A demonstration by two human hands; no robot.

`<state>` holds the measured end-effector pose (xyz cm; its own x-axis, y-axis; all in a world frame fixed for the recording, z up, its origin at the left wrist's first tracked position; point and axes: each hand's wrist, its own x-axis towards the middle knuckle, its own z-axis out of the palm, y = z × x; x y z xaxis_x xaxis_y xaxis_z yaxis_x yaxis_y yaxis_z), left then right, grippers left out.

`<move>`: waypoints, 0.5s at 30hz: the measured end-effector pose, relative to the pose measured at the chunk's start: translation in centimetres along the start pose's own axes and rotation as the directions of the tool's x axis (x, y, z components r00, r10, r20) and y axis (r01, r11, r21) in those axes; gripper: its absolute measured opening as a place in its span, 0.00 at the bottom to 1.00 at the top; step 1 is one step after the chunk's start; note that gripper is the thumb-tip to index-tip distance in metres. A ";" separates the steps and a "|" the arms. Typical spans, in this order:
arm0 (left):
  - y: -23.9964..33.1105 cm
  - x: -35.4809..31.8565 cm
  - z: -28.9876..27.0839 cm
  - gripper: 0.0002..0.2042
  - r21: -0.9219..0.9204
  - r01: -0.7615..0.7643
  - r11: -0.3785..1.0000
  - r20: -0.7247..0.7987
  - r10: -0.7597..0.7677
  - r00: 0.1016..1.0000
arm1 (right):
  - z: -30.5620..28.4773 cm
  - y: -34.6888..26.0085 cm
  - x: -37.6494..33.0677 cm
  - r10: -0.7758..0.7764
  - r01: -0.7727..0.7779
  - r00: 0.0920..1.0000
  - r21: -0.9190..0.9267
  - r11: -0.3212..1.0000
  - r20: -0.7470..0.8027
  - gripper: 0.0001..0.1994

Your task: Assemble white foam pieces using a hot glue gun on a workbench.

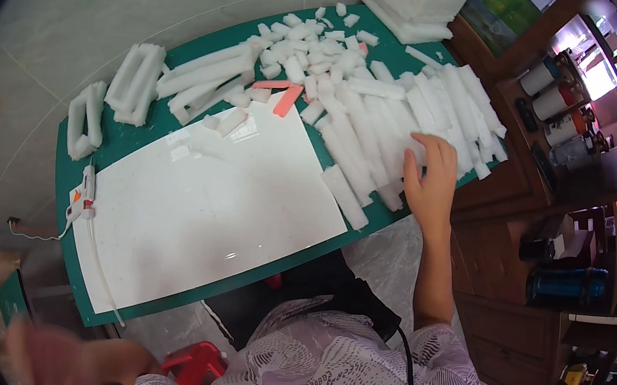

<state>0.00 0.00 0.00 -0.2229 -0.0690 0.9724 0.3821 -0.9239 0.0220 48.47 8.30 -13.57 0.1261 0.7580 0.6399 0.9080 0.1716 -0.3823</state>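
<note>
strips of white foam (343, 197) lie side by side at the right of the green table (124, 139), most with their long axes slanting from upper left to lower right. the right hand (432, 181) is much the nearer one, over the lower right part of this row; strips spread to the left of its fingertips and also above and to the right. its fingers are bent, with a modest gap between thumb and forefinger (whether a strip is pinched there, or even touched, i cannot tell). the left hand (60, 358) is well apart from the strips, at the lower left of the frame, too blurred to read its fingers. between the hands lies a white sheet (213, 203), with a glue gun (88, 187) at its left edge; small foam chunks (307, 52) heap at the upper middle.
</note>
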 end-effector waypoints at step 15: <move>-8.7 -16.9 7.1 0.06 0.514 0.587 0.626 0.696 -0.704 0.141 | 6.0 -2.6 5.8 0.092 0.045 0.885 -0.281 0.959 0.456 0.29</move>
<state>6.80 11.83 -14.97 0.3240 0.9028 0.2829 0.5694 -0.4249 0.7038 44.46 15.97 -12.86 0.0130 0.9738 0.2272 0.9884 0.0218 -0.1502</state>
